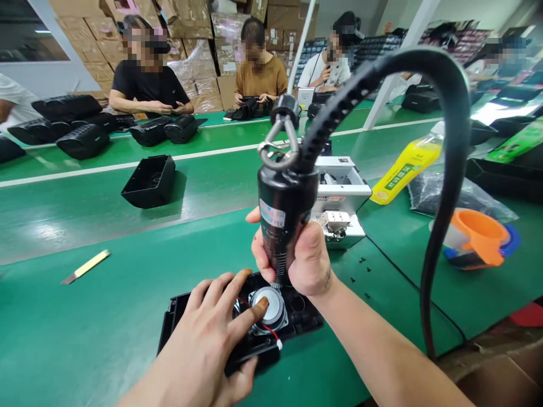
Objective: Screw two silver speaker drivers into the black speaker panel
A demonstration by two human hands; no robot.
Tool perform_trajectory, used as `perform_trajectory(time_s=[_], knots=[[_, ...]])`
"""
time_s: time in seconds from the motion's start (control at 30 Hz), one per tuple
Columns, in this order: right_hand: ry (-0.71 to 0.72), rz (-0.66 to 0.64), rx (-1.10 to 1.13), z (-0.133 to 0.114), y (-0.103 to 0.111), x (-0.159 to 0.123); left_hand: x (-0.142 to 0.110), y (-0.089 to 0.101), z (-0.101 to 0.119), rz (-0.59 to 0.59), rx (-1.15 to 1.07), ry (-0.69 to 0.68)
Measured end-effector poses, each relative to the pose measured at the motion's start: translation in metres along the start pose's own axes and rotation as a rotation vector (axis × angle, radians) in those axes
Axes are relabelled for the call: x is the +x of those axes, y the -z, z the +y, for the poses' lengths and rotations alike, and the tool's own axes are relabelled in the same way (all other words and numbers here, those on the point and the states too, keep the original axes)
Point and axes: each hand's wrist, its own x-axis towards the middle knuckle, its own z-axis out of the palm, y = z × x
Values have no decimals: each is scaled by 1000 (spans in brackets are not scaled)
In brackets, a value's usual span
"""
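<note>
Lower centre of the frame: left hand [203, 345] spread flat over a black housing [241, 328] on the green desk [85, 316], forefinger tip pressed on the silver speaker [271, 308] seated in it. Red wire looping beside the speaker. Right hand [301, 257] just above, wrapped tight round a black screwdriver [284, 215], held upright, tip down at the housing's far edge, touching or nearly so; cannot tell which. Thick black cable [445, 169] arching from the screwdriver's top across the upper right and down the right side; metal hook [278, 150] at the top on a white cord.

Right of centre, behind the screwdriver: grey screw feeder [343, 192], a few loose black screws [360, 271] on the desk near it. Far right: yellow bottle [407, 169], orange funnel [479, 234]. Left: small blade [85, 267] lying alone; open black shell [148, 181] further up. Upper frame: other people seated at the desk's far side, hands on black parts; cardboard boxes stacked behind them.
</note>
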Motion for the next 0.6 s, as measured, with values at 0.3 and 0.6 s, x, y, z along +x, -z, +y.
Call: perform_trajectory(time_s=[0.3,0.6], knots=[[-11,15,-26,-2,-3,1,-1,-3,-5,15,68,-35],[440,506,-520,-98,17,29,-22,2,-12,-31,275,-126]])
